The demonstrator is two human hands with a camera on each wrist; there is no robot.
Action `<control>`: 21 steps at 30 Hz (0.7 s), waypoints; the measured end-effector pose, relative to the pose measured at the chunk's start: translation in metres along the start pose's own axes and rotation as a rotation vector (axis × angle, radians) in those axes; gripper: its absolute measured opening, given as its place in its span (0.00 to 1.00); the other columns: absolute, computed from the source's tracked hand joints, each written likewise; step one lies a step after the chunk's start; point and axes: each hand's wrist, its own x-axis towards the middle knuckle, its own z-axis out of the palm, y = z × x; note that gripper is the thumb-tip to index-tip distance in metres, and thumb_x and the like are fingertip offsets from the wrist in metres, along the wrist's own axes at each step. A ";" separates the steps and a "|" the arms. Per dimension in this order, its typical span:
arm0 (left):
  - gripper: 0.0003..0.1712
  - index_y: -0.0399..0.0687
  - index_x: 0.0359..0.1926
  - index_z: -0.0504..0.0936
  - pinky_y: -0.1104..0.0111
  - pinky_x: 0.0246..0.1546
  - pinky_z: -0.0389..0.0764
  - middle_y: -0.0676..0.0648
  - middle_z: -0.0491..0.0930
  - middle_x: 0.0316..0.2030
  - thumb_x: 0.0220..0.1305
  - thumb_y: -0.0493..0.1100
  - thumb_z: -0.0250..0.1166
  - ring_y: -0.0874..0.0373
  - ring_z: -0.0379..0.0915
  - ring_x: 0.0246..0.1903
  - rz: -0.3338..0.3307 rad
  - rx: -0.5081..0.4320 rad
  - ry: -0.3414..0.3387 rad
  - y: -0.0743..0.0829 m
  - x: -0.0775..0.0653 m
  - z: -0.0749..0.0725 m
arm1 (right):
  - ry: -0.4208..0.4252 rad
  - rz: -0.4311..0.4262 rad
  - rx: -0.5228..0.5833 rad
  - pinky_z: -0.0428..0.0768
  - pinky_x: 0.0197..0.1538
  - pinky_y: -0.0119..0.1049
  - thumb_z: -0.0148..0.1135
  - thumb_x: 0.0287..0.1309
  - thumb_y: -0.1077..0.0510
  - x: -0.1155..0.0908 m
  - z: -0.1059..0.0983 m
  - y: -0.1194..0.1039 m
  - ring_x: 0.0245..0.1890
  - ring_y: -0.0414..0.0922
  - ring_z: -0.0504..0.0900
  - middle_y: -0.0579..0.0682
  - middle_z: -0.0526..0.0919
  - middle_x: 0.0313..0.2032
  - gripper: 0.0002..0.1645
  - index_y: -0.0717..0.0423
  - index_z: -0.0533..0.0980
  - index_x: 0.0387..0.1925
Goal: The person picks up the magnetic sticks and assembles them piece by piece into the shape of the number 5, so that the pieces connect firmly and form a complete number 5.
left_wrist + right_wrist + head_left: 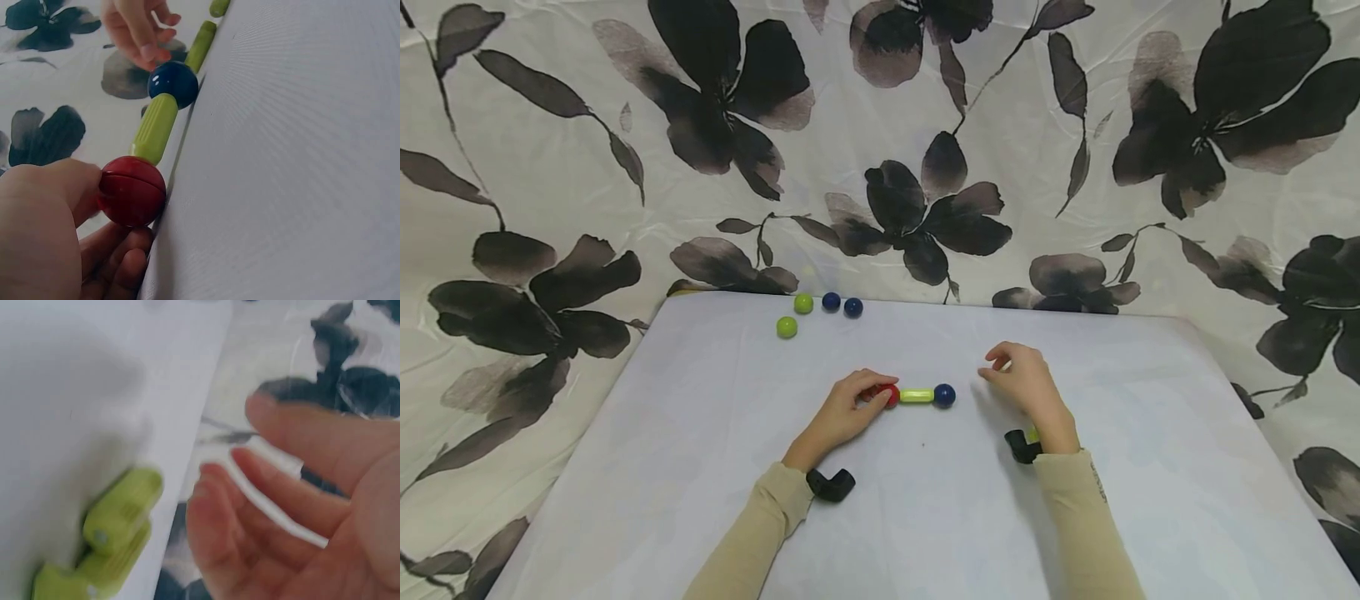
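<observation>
Red and glossy, a ball (pixel 132 195) before me abutted a ribbed rod (pixel 155 128); the left hand (pixel 841 412) pinched the ball; the right hand (pixel 1026 385) (fingers loosely bent) hovered, released.

Red ball (pixel 132 190): glossy, ringed by a thin seam; gripped between thumb and fingers by the left hand (pixel 847 408), by which it is partly covered in the head view.
Rod (pixel 917 396): short, yellow-green, ribbed lengthwise; laid level, its left end met by the red ball and its right end by the blue ball (pixel 944 396).
Blue ball: dark, glossy, fully exposed in the head view; placed at the right end, apart from the right hand.
Line-up: all three are set in one straight row across the white table (pixel 925 525).
</observation>
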 end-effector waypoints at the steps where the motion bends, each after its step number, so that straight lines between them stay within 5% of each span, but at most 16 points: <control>1: 0.15 0.49 0.55 0.84 0.67 0.41 0.74 0.56 0.81 0.44 0.70 0.41 0.63 0.60 0.71 0.39 -0.003 0.002 0.000 0.000 0.000 0.000 | 0.025 0.024 -0.016 0.76 0.41 0.48 0.66 0.62 0.57 -0.001 -0.002 0.003 0.38 0.54 0.79 0.59 0.82 0.40 0.17 0.65 0.80 0.47; 8: 0.15 0.51 0.56 0.83 0.66 0.42 0.74 0.54 0.82 0.46 0.72 0.41 0.61 0.60 0.71 0.40 -0.012 0.006 -0.002 -0.001 -0.001 0.000 | 0.081 0.164 -0.055 0.77 0.42 0.50 0.64 0.61 0.60 -0.006 0.003 0.018 0.38 0.55 0.80 0.60 0.83 0.39 0.13 0.67 0.81 0.43; 21: 0.16 0.51 0.57 0.82 0.62 0.50 0.75 0.54 0.81 0.49 0.73 0.44 0.60 0.60 0.74 0.48 0.010 0.013 0.006 -0.002 0.000 0.000 | 0.098 0.172 -0.087 0.79 0.45 0.53 0.65 0.57 0.63 -0.006 0.013 0.023 0.40 0.58 0.82 0.63 0.83 0.39 0.15 0.70 0.81 0.44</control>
